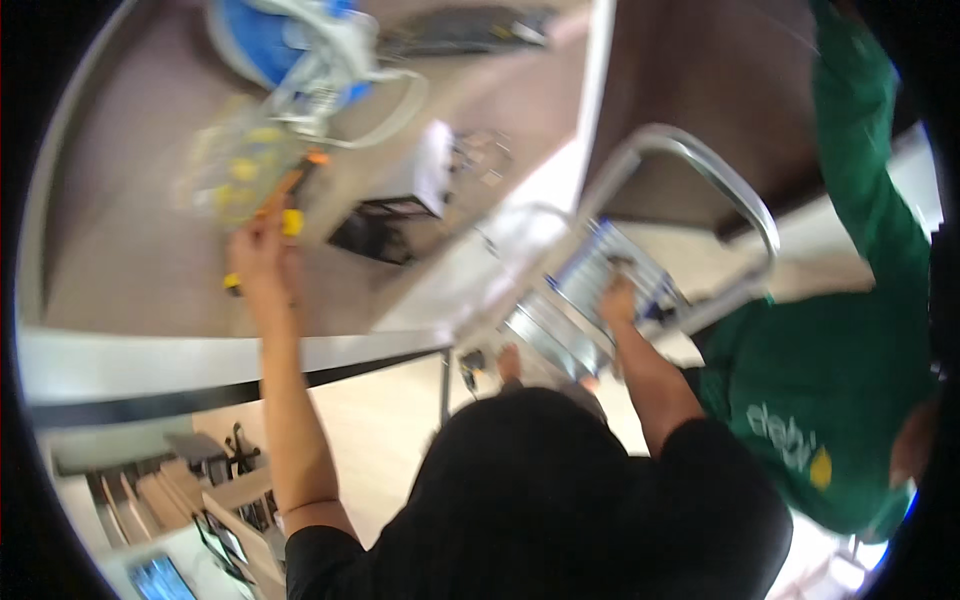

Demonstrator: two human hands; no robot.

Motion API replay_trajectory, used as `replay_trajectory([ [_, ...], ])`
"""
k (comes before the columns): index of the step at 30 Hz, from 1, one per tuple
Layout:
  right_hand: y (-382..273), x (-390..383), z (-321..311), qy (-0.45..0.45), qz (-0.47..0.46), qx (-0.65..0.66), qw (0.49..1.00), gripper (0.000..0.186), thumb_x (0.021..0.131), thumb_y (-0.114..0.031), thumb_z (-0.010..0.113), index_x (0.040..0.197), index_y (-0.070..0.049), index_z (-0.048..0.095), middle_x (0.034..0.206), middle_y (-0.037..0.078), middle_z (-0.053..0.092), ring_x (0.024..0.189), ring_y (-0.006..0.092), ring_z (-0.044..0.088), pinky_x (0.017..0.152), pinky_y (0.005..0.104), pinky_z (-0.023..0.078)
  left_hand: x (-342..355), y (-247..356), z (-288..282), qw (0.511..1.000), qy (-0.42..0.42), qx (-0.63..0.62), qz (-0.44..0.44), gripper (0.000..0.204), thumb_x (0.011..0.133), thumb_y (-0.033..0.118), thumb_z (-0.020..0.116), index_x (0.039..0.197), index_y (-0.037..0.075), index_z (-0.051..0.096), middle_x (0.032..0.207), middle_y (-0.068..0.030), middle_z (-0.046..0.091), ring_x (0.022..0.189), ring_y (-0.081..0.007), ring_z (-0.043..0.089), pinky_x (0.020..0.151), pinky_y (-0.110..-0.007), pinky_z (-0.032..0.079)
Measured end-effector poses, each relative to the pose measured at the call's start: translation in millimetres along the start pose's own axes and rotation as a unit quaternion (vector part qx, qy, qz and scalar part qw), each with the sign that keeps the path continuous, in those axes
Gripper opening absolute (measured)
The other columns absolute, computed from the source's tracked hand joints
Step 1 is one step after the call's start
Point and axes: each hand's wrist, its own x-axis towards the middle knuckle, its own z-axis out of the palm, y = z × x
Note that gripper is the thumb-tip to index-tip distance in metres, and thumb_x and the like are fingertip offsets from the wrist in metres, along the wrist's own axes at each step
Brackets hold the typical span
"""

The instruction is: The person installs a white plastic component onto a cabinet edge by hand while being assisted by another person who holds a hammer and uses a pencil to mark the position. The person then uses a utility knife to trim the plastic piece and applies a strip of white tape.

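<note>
My left hand (262, 255) reaches over the brown surface, its fingers closed around a slim orange-and-black tool (290, 185) whose kind is blurred. Yellow pieces (292, 222) show beside the fingers and near the wrist. Just beyond lies a clear plastic bag (235, 175) with yellow items in it. My right hand (620, 298) is lower down to the right, over the top step (590, 275) of a metal stepladder. Its fingers curl at a small dark thing (622, 263), too smeared to name.
A white box (425, 170) with a dark side stands right of my left hand. Behind are a blue round thing (250, 45) and a white cord (390, 130). The stepladder's curved rail (700, 160) rises at right. A person in a green top (820, 380) stands close on the right.
</note>
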Motion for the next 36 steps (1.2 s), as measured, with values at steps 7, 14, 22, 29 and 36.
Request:
replay_trajectory([
  [7, -4, 23, -6, -0.115, 0.211, 0.190, 0.952, 0.037, 0.094, -0.012, 0.062, 0.125, 0.006, 0.051, 0.132, 0.028, 0.053, 0.123, 0.0498, 0.052, 0.111, 0.0561, 0.041, -19, 52, -20, 0.986, 0.062, 0.130, 0.088, 0.038, 0.087, 0.009, 0.071, 0.125, 0.008, 0.071, 0.110, -0.0142, 0.061, 0.102, -0.0321, 0.057, 0.094, -0.042, 0.042],
  [14, -36, 35, -35, -0.048, 0.323, 0.200, 0.924, 0.045, 0.091, -0.014, 0.069, 0.130, -0.001, 0.051, 0.129, 0.024, 0.054, 0.117, 0.0443, 0.059, 0.098, 0.0550, 0.053, -7, 55, -39, 0.992, 0.065, 0.076, 0.078, 0.038, 0.087, 0.012, 0.075, 0.124, 0.006, 0.071, 0.111, -0.0137, 0.061, 0.104, -0.0317, 0.058, 0.093, -0.041, 0.045],
  [22, -34, 38, -60, -0.084, 0.286, 0.194, 0.935, 0.052, 0.090, -0.017, 0.074, 0.134, -0.003, 0.051, 0.131, 0.022, 0.053, 0.120, 0.0433, 0.058, 0.099, 0.0534, 0.053, 25, 47, -47, 0.997, -0.002, 0.039, 0.071, 0.031, 0.088, 0.009, 0.075, 0.118, 0.004, 0.072, 0.109, -0.0151, 0.066, 0.102, -0.0324, 0.065, 0.090, -0.039, 0.051],
  [29, -28, 16, -90, 0.042, 0.305, 0.274, 0.911, 0.048, 0.087, -0.012, 0.073, 0.131, -0.001, 0.056, 0.126, 0.023, 0.058, 0.120, 0.0414, 0.058, 0.098, 0.0522, 0.051, 39, 71, -62, 0.995, -0.013, 0.005, 0.094, 0.032, 0.087, 0.009, 0.076, 0.118, 0.002, 0.072, 0.110, -0.0160, 0.067, 0.099, -0.0325, 0.066, 0.089, -0.038, 0.052],
  [36, -116, 82, -326, 0.102, 0.024, 0.590, 0.801, 0.019, 0.090, -0.008, 0.075, 0.105, 0.002, 0.069, 0.081, 0.006, 0.064, 0.071, 0.0125, 0.059, 0.064, 0.0284, 0.048, 64, 121, -110, 0.907, 0.045, -0.413, 0.064, 0.033, 0.090, 0.008, 0.074, 0.122, -0.001, 0.070, 0.109, -0.0096, 0.070, 0.100, -0.0206, 0.067, 0.092, -0.033, 0.052],
])
